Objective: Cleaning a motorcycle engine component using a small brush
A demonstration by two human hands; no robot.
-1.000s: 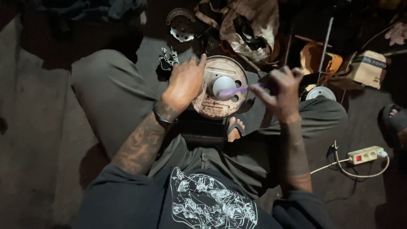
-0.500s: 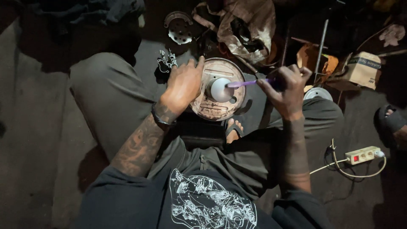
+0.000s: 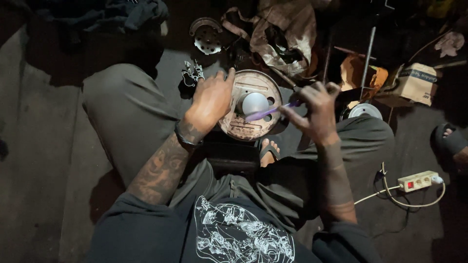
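Seated on the floor, brushing a rusty round plate held between the knees

The left hand is gripping the upper left rim of the rusty round plate, fingers curled over its edge, while the right hand is pinching a purple brush whose tip is lying against the pale dome at the plate's centre. Clutter is crowding in behind: a small perforated metal disc, a crumpled dirty rag, a cardboard box, a thin metal rod and a shiny round lid just beside the right knee. A white power strip is lying on the floor, well apart. Since half a second ago, the right hand is sitting slightly lower and the brush is reaching further onto the dome; the left hand is staying put.
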